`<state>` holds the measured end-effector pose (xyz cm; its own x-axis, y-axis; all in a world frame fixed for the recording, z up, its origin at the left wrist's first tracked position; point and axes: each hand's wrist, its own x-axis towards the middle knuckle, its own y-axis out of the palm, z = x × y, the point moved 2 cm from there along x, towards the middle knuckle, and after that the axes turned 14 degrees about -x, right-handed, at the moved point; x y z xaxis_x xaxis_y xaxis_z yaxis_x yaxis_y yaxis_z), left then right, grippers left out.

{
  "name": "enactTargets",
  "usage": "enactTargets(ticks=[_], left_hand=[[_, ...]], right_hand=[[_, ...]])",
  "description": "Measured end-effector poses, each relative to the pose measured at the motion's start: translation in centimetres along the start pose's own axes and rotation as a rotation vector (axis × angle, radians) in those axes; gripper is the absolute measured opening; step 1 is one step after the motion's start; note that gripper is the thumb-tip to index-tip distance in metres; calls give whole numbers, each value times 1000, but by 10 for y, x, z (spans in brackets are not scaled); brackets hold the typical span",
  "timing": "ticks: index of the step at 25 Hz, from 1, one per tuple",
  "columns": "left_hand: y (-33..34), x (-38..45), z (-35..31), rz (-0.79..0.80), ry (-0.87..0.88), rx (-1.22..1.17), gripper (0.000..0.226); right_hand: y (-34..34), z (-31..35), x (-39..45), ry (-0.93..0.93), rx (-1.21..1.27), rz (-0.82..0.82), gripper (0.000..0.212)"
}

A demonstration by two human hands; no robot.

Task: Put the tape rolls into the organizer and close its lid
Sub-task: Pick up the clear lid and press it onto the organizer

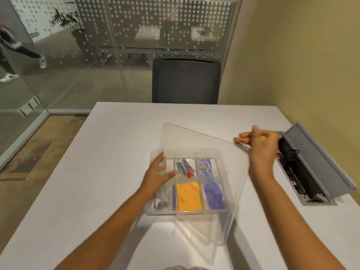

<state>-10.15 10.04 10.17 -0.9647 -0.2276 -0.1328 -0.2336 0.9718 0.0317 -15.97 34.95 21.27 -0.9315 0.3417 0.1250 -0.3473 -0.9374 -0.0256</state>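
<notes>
A: So, how much room is showing around the organizer [187, 182]?

B: Plenty. It is sitting near the middle of the white table [120, 152], with bare surface stretching to the left and toward the far edge. The near edge is lying just under the forearms.

A: Anything crowding it?

B: On the right, an open cable box [311, 172] is sitting sunk in the tabletop, its grey flap tilting up, dark cords lying inside. It is standing near the right hand [261, 145] but apart from the organizer. A dark chair [186, 80] is standing beyond the far edge, and a glass wall is running behind it.

A: What is the lid [214, 191] doing?

B: It is hanging tilted over the organizer, its right side lifted high and its near corner dipping toward the table in front of the tray. Its long edge is slanting from upper left down to lower right.

A: And the hands?

B: The right hand is pinching the lid's raised far-right edge, fingers curled together. The left hand [158, 172] is lying spread over the tray's far-left compartment, under the lid; whether it is touching anything there, I cannot tell.

A: The organizer itself?

B: It is lying flat, long side running left to right, two rows of three compartments. An orange pad [188, 197] is filling the near middle one, something purple [213, 195] the near right. Tape rolls I am not making out through the blur.
</notes>
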Motion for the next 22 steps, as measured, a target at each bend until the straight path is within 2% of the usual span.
enactTargets(ticks=[2,4,7,9,11,13,15,16,18,20,22], left_hand=[[27,-12,20,48,-27,22,88],[45,-21,36,98,-1,146,94],[57,-24,49,183,34,309,97],[59,-24,48,195,47,261,93],[44,-20,43,83,96,184,78],[7,-13,47,-174,132,213,58],[-40,-10,62,-385,-11,336,46],[-58,-11,73,-406,-131,409,43],[-72,-16,91,-315,-314,556,36],[-65,-20,97,-306,-338,576,32],[-56,-22,98,-381,-323,560,33]], right_hand=[[11,-20,-11,21,-50,49,12],[7,-34,-10,36,-104,43,17],[-3,-59,-3,125,-62,101,42],[-7,-73,0,187,11,148,41],[-14,-80,8,265,132,155,37],[-25,-83,22,351,250,146,33],[-37,-88,36,411,323,139,30],[-40,-91,41,438,346,137,28],[-40,-96,48,493,385,140,26],[-33,-97,51,538,427,159,24],[-24,-98,53,567,457,190,23]])
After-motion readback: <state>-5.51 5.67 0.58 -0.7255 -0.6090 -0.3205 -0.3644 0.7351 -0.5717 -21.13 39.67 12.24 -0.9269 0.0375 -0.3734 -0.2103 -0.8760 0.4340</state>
